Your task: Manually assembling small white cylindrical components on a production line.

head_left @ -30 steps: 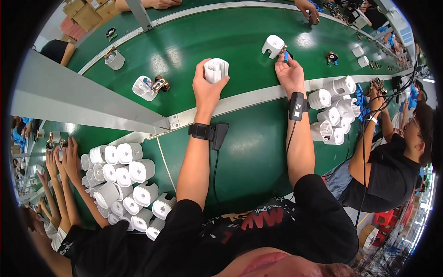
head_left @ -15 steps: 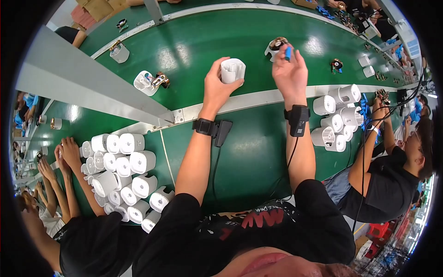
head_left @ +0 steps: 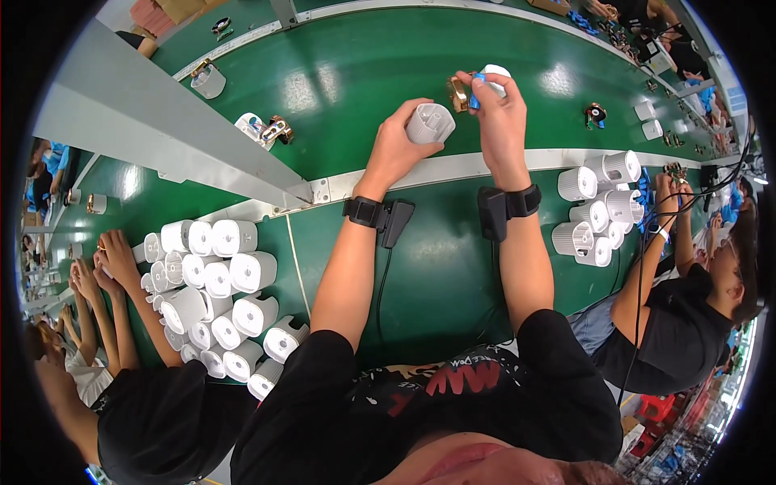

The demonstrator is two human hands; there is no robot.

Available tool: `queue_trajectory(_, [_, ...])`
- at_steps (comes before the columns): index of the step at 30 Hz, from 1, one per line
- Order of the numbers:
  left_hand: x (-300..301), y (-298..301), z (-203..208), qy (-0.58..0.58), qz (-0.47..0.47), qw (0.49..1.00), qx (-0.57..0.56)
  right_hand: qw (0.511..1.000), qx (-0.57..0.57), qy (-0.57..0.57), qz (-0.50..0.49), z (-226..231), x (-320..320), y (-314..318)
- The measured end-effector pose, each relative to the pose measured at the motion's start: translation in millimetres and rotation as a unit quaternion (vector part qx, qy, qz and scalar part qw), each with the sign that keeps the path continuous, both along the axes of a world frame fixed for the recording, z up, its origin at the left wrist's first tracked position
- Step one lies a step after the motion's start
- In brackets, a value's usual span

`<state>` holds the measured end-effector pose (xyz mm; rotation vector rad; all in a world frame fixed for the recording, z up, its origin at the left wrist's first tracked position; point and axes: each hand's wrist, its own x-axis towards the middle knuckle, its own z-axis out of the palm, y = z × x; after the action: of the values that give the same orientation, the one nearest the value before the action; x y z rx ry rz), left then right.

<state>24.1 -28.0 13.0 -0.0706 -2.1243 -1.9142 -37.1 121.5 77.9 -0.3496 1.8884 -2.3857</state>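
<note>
My left hand [head_left: 401, 145] is closed around a white ribbed plastic housing [head_left: 431, 124], tilted so that its open, partitioned end shows. To its right, my right hand [head_left: 503, 121] is raised, with thumb and fingers pinched on a small blue piece [head_left: 477, 87]. A copper-coloured component [head_left: 459, 94] sits at the same fingertips and seems to be gripped with it. Behind those fingers a second white housing [head_left: 497, 74] stands on the green bench, partly hidden. Both wrists wear black strapped devices with cables.
Many white housings [head_left: 230, 275] are piled at left, fewer [head_left: 598, 206] at right beside blue pieces. A grey post [head_left: 186, 121] rises left of my arm. Beyond the metal rail [head_left: 461, 168] lie a housing with parts [head_left: 260, 131] and a dark round part [head_left: 595, 115]. Co-workers sit on both sides.
My right hand has turned from palm-up and moved slightly left, and the copper-coloured component now shows at its fingertips, apart from the second housing. My left hand has tilted its housing and shifted right.
</note>
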Motion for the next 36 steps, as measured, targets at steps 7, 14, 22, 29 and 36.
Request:
queue_trajectory(7, [1, -5, 1, 0.017, 0.013, 0.999, -0.025, 0.964, -0.182, -0.194, -0.012, -25, -17, 20])
queue_trajectory(14, [4, -18, 3, 0.015, 0.028, 0.999, -0.004, 0.756, -0.476, -0.443, 0.077, -21, -2, -1])
queue_trajectory(22, [8, -28, 10, -0.003, -0.025, 1.000, 0.009, 0.780, -0.414, -0.428, 0.192, -28, -5, 6])
queue_trajectory(29, [12, -17, 19, -0.024, -0.078, 0.997, 0.017, 0.992, 0.075, 0.095, -0.017, -19, 13, -10])
queue_trajectory(36, [8, -15, 12, 0.027, -0.016, 0.999, 0.015, 0.988, 0.046, 0.149, 0.005, -28, 13, -9])
